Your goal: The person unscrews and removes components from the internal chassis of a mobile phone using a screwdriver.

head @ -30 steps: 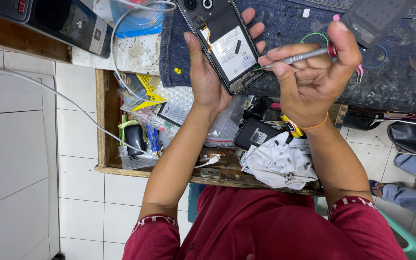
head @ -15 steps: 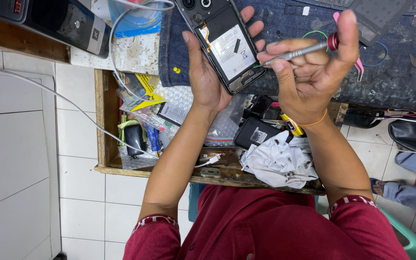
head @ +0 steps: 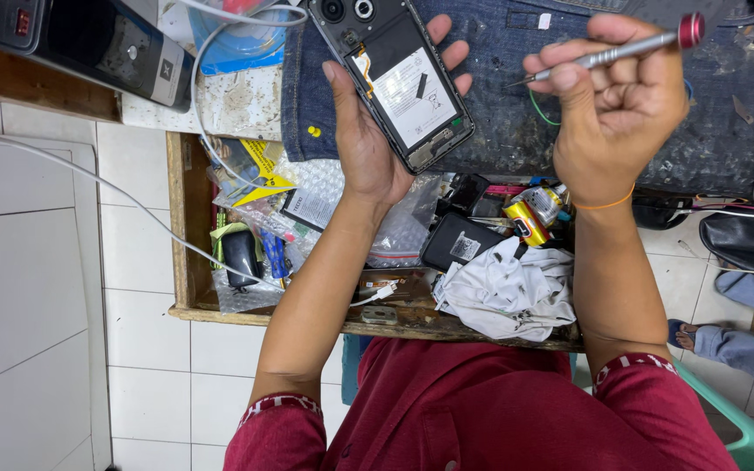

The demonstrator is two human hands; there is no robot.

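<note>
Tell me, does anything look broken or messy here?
The phone in the left hand has its back off, insides showing. The right hand holds a screwdriver. The open drawer below is a jumble of bags, parts and a crumpled cloth.

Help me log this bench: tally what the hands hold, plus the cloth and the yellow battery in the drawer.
Opened phone, in left hand: 1
Screwdriver, in right hand: 1
White cloth: 1
Yellow battery: 1
Total: 4

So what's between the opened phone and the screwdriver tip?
In the head view, only denim cloth shows between the opened phone, held in the left hand, and the screwdriver in the right hand.
</note>
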